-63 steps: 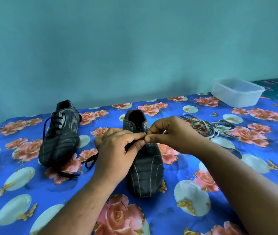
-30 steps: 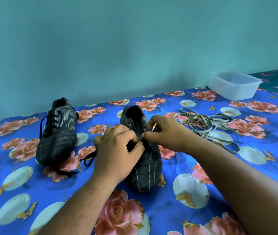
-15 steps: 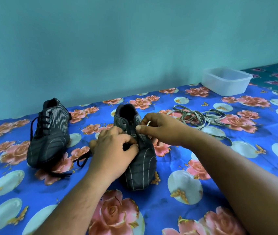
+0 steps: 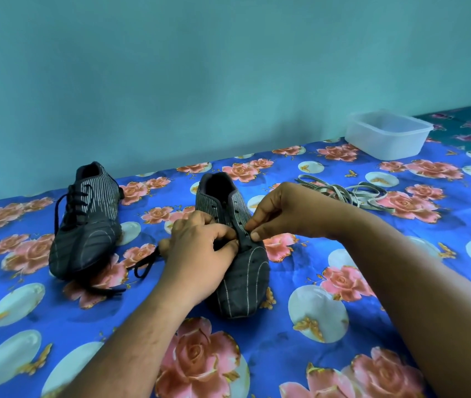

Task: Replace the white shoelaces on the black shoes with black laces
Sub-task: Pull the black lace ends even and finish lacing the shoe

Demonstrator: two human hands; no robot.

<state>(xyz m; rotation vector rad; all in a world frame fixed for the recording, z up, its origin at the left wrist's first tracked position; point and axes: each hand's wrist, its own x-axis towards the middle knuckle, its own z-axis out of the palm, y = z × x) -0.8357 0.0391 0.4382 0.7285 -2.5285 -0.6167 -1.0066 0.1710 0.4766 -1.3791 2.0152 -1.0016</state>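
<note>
My left hand (image 4: 200,254) curled on the near black shoe (image 4: 238,271), fingers pinching at its lower eyelets; my right hand (image 4: 286,211) pinched the eyelet edge just opposite. Left of my grip trailed the black lace (image 4: 145,264), then the laced shoe (image 4: 85,222). Beyond my right hand lay the white laces (image 4: 352,193), farther off a plastic tub (image 4: 386,136).

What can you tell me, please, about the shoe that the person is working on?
The black shoe with thin pale stripes stands upright on the flowered blue cloth, toe toward the camera, opening toward the wall. Its upper eyelets show empty. The left hand holds its left side, and the right hand pinches at an eyelet on its right.
</note>
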